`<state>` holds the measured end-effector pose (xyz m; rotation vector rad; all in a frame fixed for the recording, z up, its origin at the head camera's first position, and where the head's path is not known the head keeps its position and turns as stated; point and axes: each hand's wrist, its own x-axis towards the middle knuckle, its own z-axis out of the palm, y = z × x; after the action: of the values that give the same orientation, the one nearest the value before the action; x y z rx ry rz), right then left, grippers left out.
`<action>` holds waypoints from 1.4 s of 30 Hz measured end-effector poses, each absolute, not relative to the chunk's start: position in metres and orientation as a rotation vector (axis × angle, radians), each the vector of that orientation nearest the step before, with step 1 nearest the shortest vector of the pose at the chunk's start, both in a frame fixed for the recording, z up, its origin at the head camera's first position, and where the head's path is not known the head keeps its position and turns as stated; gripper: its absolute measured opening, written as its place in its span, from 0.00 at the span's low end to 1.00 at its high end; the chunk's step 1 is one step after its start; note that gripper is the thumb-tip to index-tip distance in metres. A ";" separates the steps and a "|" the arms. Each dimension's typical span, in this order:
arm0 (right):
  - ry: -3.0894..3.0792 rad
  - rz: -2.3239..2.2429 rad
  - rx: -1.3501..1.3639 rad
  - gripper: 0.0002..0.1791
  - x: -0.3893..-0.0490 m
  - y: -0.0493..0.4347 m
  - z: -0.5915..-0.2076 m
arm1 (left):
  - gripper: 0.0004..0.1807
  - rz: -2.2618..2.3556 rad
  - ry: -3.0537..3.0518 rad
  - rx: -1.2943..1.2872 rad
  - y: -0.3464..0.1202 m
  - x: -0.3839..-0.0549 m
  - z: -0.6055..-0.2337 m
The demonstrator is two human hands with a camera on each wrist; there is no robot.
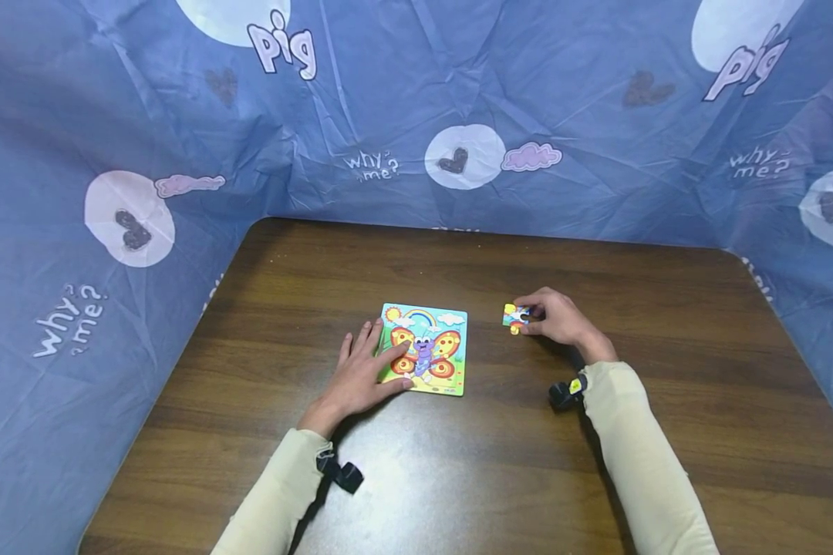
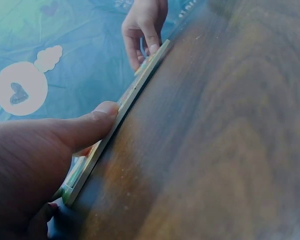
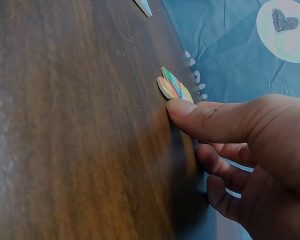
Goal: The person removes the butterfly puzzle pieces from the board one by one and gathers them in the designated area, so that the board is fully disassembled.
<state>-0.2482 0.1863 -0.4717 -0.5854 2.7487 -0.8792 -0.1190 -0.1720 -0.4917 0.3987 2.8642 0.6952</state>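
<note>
A square butterfly jigsaw puzzle [image 1: 426,347], with a rainbow and a sun along its top, lies flat on the table. My left hand [image 1: 361,378] rests over its left side, fingers spread, index finger and thumb reaching onto the picture. In the left wrist view the thumb [image 2: 97,122] lies at the edge of the thin board [image 2: 135,90]. To the right of the puzzle, my right hand [image 1: 558,317] pinches a small colourful jigsaw piece [image 1: 514,316] between thumb and fingers. From the right wrist view, the piece [image 3: 172,86] appears tilted, its near edge partly behind the thumb.
The brown wooden table [image 1: 389,478] has rounded back corners. A blue printed cloth [image 1: 361,100] hangs behind it and along both sides. Black wrist cameras are strapped at the left cuff [image 1: 340,470] and the right cuff [image 1: 567,393].
</note>
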 end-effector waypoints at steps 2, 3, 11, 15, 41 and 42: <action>2.751 -0.878 -0.589 0.27 -0.249 0.186 -0.472 | 0.38 0.698 2.863 0.397 -0.172 -0.119 -0.492; 2.751 -0.880 -0.590 0.27 -0.250 0.187 -0.472 | 0.38 0.699 2.865 0.399 -0.172 -0.119 -0.492; 2.747 -0.885 -0.617 0.27 -0.250 0.187 -0.470 | 0.38 0.698 2.869 0.402 -0.172 -0.119 -0.493; 2.741 -0.866 -0.613 0.27 -0.251 0.187 -0.470 | 0.38 0.689 2.874 0.407 -0.172 -0.118 -0.492; 2.682 -0.858 -0.581 0.28 -0.253 0.188 -0.470 | 0.37 0.692 2.899 0.437 -0.173 -0.118 -0.493; 2.677 -0.863 -0.578 0.28 -0.253 0.189 -0.469 | 0.37 0.693 2.898 0.436 -0.173 -0.118 -0.492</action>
<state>-0.2534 0.1885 -0.4692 -0.5783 2.6768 -0.8632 -0.1178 -0.1725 -0.4924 0.4365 2.8979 0.6931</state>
